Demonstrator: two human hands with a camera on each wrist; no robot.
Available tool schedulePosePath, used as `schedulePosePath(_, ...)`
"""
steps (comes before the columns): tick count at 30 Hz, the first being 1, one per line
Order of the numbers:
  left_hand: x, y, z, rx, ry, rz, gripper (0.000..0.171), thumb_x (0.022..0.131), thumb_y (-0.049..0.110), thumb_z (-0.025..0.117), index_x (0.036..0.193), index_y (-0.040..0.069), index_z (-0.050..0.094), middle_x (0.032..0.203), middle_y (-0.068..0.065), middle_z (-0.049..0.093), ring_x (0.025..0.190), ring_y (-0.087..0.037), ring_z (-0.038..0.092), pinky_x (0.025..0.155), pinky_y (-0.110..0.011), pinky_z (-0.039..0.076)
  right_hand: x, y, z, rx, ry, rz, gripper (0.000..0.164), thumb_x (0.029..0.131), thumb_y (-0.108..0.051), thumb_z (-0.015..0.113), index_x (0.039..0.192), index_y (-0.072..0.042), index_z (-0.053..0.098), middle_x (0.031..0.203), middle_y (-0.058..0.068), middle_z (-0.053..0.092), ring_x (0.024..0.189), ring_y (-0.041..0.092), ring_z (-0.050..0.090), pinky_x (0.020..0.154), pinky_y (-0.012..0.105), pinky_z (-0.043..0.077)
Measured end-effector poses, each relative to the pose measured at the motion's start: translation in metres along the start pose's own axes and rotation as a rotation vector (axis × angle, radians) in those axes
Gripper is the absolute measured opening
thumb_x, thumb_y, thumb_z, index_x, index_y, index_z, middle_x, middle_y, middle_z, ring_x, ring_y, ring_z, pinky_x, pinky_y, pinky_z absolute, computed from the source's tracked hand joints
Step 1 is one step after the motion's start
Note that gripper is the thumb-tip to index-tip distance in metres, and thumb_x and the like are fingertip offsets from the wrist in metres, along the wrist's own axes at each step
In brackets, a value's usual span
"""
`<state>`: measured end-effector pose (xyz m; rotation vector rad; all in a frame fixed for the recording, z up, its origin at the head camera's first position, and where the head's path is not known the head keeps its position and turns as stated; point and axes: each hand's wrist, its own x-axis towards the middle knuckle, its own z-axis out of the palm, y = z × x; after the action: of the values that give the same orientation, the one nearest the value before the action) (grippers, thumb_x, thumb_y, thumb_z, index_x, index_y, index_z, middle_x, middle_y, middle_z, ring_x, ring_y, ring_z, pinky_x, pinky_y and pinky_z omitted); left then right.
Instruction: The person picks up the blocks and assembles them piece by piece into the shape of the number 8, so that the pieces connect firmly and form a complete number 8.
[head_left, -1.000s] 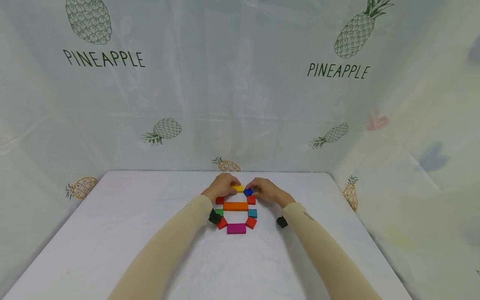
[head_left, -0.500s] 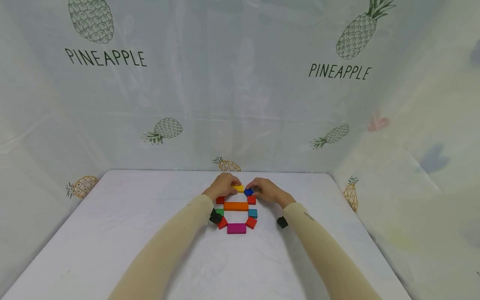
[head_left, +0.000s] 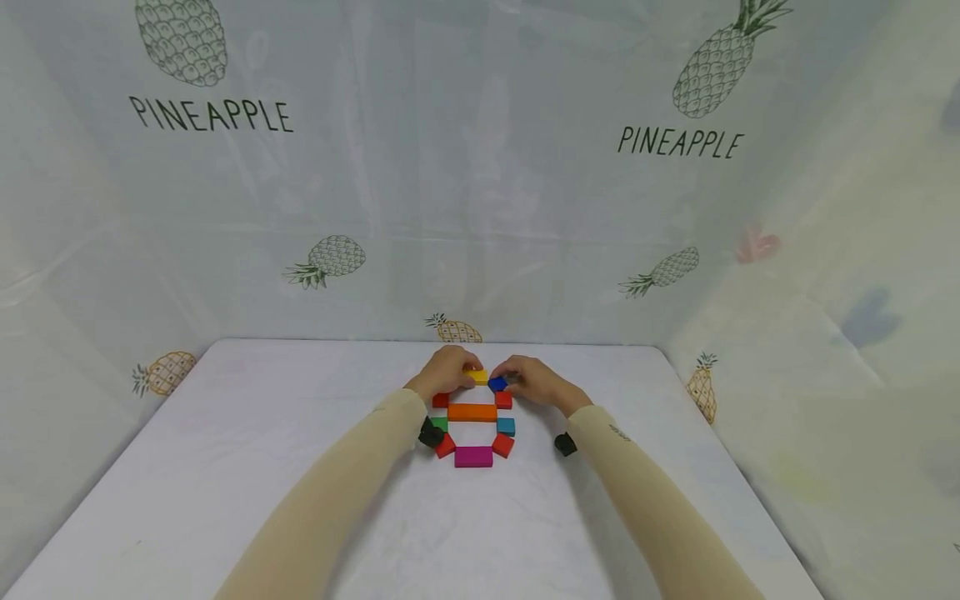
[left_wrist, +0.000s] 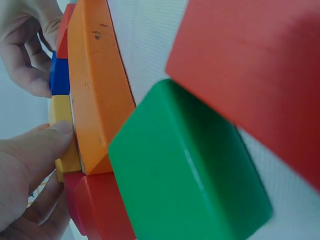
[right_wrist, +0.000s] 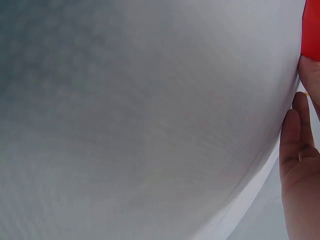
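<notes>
At the far middle of the table, my left hand (head_left: 448,371) pinches a yellow block (head_left: 478,377), thumb on its near side in the left wrist view. Beside it my right hand (head_left: 534,381) holds a small blue block (left_wrist: 59,75) between thumb and fingers, its end close against the yellow one. Nearer, a long orange block (head_left: 472,412) lies crosswise between two red blocks. Below it come a green block (left_wrist: 185,165), a teal block (head_left: 506,427), two slanted red blocks and a magenta block (head_left: 473,457), forming a closed outline. The right wrist view shows mostly tablecloth, with right fingers (right_wrist: 291,140) at its edge.
A white cloth covers the table (head_left: 480,533). Behind and beside it hangs a pale curtain (head_left: 480,208) printed with pineapples. Black wrist cameras sit under both forearms; the left one (head_left: 431,433) overlaps the green and lower left red blocks in the head view.
</notes>
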<state>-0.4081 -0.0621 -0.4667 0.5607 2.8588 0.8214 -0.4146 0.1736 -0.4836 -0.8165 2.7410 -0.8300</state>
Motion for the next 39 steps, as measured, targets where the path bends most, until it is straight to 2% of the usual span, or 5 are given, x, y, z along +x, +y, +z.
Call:
schedulePosePath(13, 0.0028, -0.0029, 0.0004, 0.013, 0.000, 0.018, 0.030, 0.097, 0.014, 0.079, 0.128, 0.014, 0.078, 0.125, -0.003, 0.074, 0.120, -0.025, 0.059, 0.115, -0.047, 0.045, 0.0003, -0.0006, -0.0021, 0.007, -0.011, -0.007, 0.032, 0.102, -0.007, 0.070, 0.131, -0.020, 0.072, 0.132, 0.004, 0.067, 0.127, 0.026, 0.060, 0.112, 0.047, 0.050)
schedulePosePath(22, -0.0001, -0.0015, 0.0018, 0.017, 0.007, 0.005, 0.032, 0.098, 0.014, 0.079, 0.129, 0.014, 0.076, 0.120, -0.004, 0.072, 0.114, -0.024, 0.059, 0.112, -0.044, 0.049, -0.0019, -0.0022, -0.0009, 0.032, -0.009, -0.011, 0.032, 0.102, -0.006, 0.070, 0.131, -0.019, 0.072, 0.133, 0.004, 0.067, 0.129, 0.026, 0.059, 0.113, 0.049, 0.049)
schedulePosePath(39, 0.0020, -0.0073, 0.0024, 0.023, 0.017, 0.035, 0.034, 0.096, 0.015, 0.081, 0.129, 0.015, 0.076, 0.119, -0.005, 0.072, 0.112, -0.023, 0.060, 0.110, -0.043, 0.050, -0.0015, -0.0030, -0.0019, 0.008, -0.019, -0.018, 0.034, 0.101, -0.008, 0.072, 0.133, -0.021, 0.072, 0.133, 0.003, 0.066, 0.127, 0.026, 0.060, 0.114, 0.049, 0.048)
